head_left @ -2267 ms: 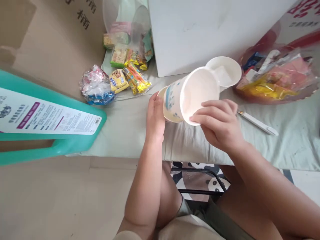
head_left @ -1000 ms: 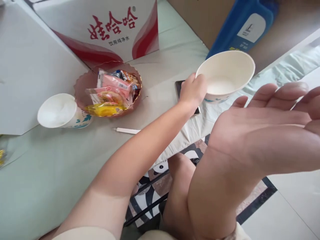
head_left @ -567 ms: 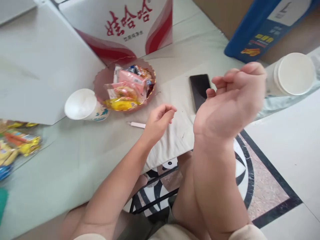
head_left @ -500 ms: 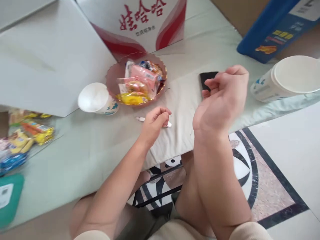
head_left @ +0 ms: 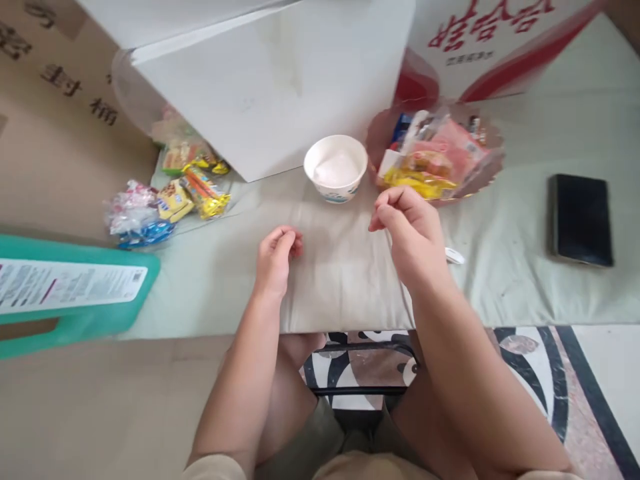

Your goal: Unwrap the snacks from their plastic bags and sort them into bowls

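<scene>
One teal plastic container with a white label [head_left: 75,293] is lying at the far left against a brown cardboard box printed with black characters [head_left: 55,153]. Just right of it, a heap of small wrapped snacks [head_left: 167,200] is sitting on the pale green cloth-covered table [head_left: 505,293], in front of a big white board [head_left: 280,80]. The left hand [head_left: 276,257] is resting on the cloth, loosely clenched and holding nothing. A second ago it was carrying a wide white paper cup off to the right, and that cup is now lying outside the view. Behind the gap between the hands, a single white paper cup with blue print [head_left: 336,167] is standing upright, touching neither hand. It is sitting just beside a pink scalloped plastic dish [head_left: 493,170] that is holding packaged sweets. The right hand [head_left: 409,233] is hanging low over the cloth, fingers curled and thumb pressing the fingertips, with nothing showing in the pinch. It is covering most of a thin white pen [head_left: 454,256], whose tip is poking out by the wrist. By the look of it, both hands are now sitting free of cups, with the lone cup nearest them. Behind the dish a red-and-white carton [head_left: 500,40] is standing, and at the far right a black phone [head_left: 580,219] is lying flat, well apart.
</scene>
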Motion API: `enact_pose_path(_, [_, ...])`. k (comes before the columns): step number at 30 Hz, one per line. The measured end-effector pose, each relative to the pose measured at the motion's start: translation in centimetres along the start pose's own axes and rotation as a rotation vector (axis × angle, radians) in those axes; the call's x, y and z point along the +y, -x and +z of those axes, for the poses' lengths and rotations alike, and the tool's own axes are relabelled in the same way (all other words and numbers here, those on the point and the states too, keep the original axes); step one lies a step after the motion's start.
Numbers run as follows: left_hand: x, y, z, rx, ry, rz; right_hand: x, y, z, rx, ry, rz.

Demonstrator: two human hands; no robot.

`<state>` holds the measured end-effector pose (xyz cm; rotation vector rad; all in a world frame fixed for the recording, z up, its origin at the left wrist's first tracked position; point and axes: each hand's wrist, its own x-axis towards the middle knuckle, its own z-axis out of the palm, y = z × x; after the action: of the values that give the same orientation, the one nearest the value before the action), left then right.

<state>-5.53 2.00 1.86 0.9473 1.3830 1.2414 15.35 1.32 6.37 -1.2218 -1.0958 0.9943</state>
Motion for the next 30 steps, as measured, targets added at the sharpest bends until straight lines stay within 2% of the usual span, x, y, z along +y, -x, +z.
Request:
enact_pose_path(3, [-0.1, -2.5, -3.5, 0.086, -0.083, 0.105, 0.8, 0.7, 3.3, -0.149, 0.072, 0.099])
enact_pose_path(7, [-0.2, -5.7, -8.2, 0.391, -0.401, 0.332, 2.5, 1.2, 7.0, -0.258, 0.132, 0.167])
enact_pose_path(9, [-0.6, -6.8, -10.1, 0.484, -0.574, 0.367, 3.1, 1.5, 8.3, -0.304, 0.172, 0.191])
enact_pose_path(10, [-0.9, -7.3, -10.8, 0.482, -0.643, 0.354, 3.4, 1.6, 8.8, -0.320, 0.195, 0.204])
enact_pose_path(13, [-1.7, -8.2, -12.2, 0.380, -0.791, 0.287, 3.7, 1.8, 9.7, -0.335, 0.251, 0.236])
enact_pose_path(15, [-1.9, -8.4, -12.6, 0.336, -0.841, 0.274, 3.7, 1.9, 9.9, -0.331, 0.265, 0.237])
enact_pose_path(18, [-2.1, -8.2, -12.6, 0.341, -0.838, 0.325, 3.5, 2.0, 9.9, -0.326, 0.266, 0.224])
enact_pose_path(21, [-2.1, -7.1, -12.0, 0.319, -0.814, 0.413, 3.3, 2.2, 9.5, -0.310, 0.275, 0.206])
enact_pose_path(25, [-2.5, -6.1, -10.9, 0.293, -0.812, 0.448, 2.9, 2.5, 8.6, -0.291, 0.285, 0.183])
enact_pose_path(30, [-4.5, -8.3, -10.0, 0.347, -0.739, 0.606, 2.6, 3.1, 6.9, -0.297, 0.301, 0.156])
